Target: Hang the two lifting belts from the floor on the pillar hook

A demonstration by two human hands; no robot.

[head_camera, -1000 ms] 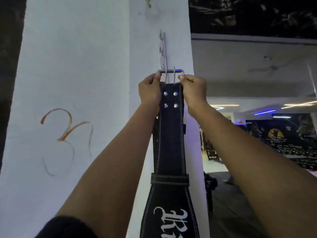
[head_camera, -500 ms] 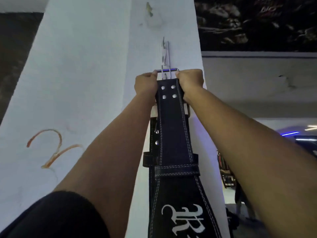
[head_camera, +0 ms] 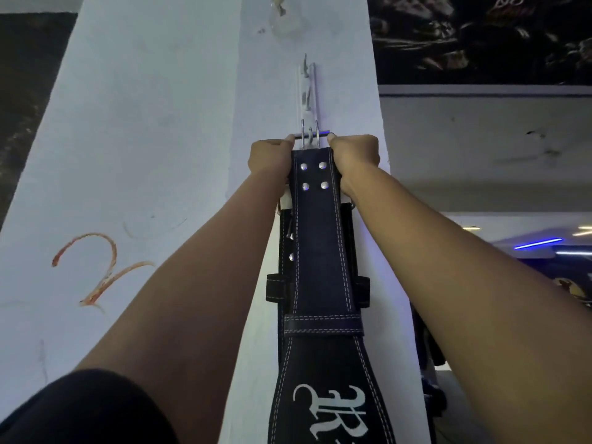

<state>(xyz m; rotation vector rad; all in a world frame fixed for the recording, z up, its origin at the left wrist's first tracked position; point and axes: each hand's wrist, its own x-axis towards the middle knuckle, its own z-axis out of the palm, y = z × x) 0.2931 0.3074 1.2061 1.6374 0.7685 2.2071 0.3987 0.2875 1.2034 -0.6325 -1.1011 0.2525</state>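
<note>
- You are reaching both arms up toward the white pillar, which is filling the left and centre of the frame.
- Your left hand is gripping the left end of the belt's metal buckle, its fingers curled shut around the buckle bar and the top edge of the strap.
- Your right hand is gripping the right end the same way, fingers clamped on the buckle and strap edge.
- The front lifting belt is hanging down the middle of the frame between your forearms, black with white stitching, four rivets near its top and white lettering at the bottom edge.
- The buckle is sitting level with the pillar hook, just above your knuckles; whether it is fully seated on it, you cannot tell.
- A second belt is lying flat against the pillar directly behind the front one, its edges showing on either side.
- A red scrawl is marking the pillar at lower left.
</note>
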